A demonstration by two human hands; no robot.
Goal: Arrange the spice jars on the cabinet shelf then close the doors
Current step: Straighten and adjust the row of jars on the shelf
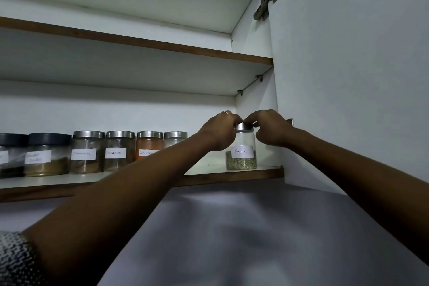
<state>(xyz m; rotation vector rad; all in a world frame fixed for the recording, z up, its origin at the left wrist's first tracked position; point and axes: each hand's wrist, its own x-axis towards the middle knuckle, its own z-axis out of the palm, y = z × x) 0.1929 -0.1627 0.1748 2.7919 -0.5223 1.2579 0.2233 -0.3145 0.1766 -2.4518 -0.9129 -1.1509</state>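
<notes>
Open wall cabinet, viewed from below. The Fennel jar (241,154) stands upright on the bottom shelf (209,170), near its right end, at about 3 o'clock from frame centre and close to the front edge. It is glass, roughly a quarter full of greenish seed, with a white handwritten label and a metal lid (243,126).

The left hand (220,130) grips the lid from its 9 o'clock side, fingers curled over the rim; a ring shows on one finger. The right hand (269,127) grips the same lid from its 3 o'clock side, fingers likewise curled down onto it. Both holds are narrow and closed on the lid.

A row of six jars (92,152) stands along the shelf at 9 o'clock from the Fennel jar, apart from it: two with dark lids at the far left, four with metal lids. Labels are mostly illegible.

The right door (359,76) stands open at 3 o'clock, its hinge (267,0) at 1 o'clock. The upper shelf (139,42) carries nothing visible.
</notes>
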